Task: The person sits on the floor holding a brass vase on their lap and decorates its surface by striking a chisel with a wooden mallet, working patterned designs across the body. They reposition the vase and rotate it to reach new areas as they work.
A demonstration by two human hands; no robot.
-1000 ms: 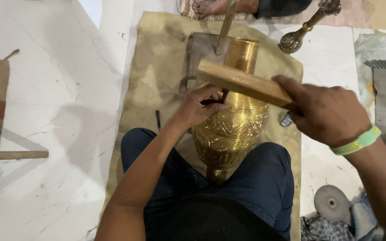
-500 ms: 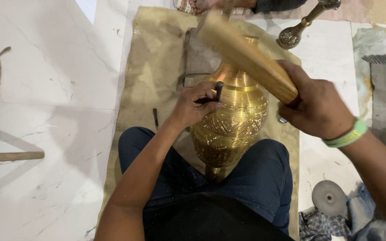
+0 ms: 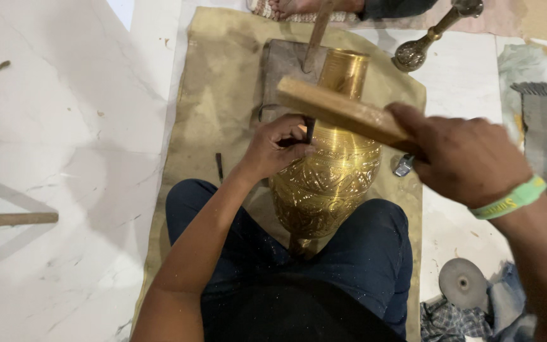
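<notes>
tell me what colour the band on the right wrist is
Light green; the wristband shows clearly in the head view, just behind the right hand.

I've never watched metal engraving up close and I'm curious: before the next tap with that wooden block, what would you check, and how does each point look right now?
1. Left hand grips the dark chisel against the brass vase: ok.
2. Right hand has a firm hold on the wooden block: ok.
3. Block lined up over the chisel's top: ok, it sits just above it.
4. Vase steadied between the person's legs on the tan mat: ok.
5. Chisel tip placed on the intended line of the pattern: cannot tell, the fingers hide it.
6. Fingers out of the block's path: cannot tell, they wrap close to the chisel's top.
</notes>
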